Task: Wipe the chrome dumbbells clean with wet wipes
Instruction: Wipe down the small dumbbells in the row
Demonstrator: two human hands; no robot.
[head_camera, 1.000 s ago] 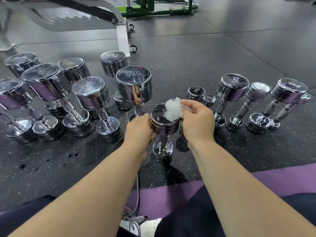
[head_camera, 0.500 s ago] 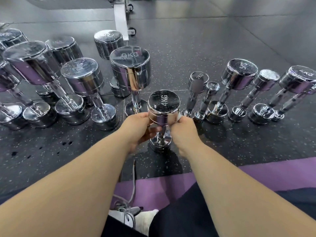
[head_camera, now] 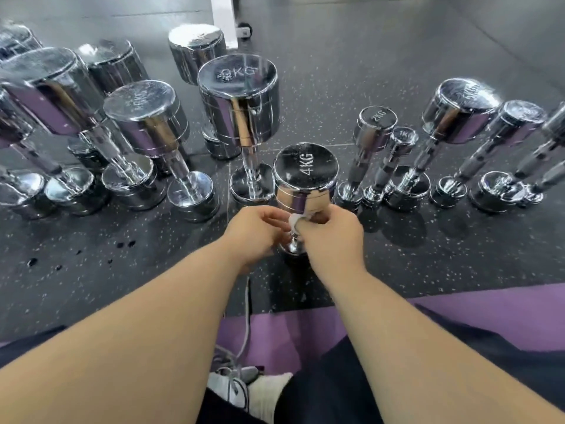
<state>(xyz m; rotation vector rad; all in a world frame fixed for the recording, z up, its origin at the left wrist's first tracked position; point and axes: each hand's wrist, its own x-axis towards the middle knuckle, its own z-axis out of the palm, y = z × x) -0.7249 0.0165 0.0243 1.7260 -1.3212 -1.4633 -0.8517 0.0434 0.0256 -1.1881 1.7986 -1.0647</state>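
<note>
Dumbbell in work: the 4KG dumbbell (head_camera: 305, 175) stands on end on the speckled floor (head_camera: 336, 71), at the middle of the row and just beyond the purple mat (head_camera: 489, 313).
Change: a second ago the wet wipe (head_camera: 295, 221) lay bunched on the top face of this dumbbell. Now it sits below the upper head, against the handle, and both hands have dropped with it.
Right hand (head_camera: 331, 237): fingers curled, pinching the wipe against the handle just under the head.
Left hand (head_camera: 255, 234): fingers curled in from the other side and touching the handle beside the wipe. How firmly it holds is hidden.
Meaning for the task: the top face looks finished. The handle is probably the step in hand, with the lower head still to do.
Writing: "4KG" reads clearly on the top face. "2KG" shows on the 2KG dumbbell (head_camera: 377, 122) and "1KG" on the 1KG dumbbell (head_camera: 405, 136), both just to the right. The large dumbbell (head_camera: 238, 75) behind ends in "KG", but its digit is unclear. No brand is legible.
</note>
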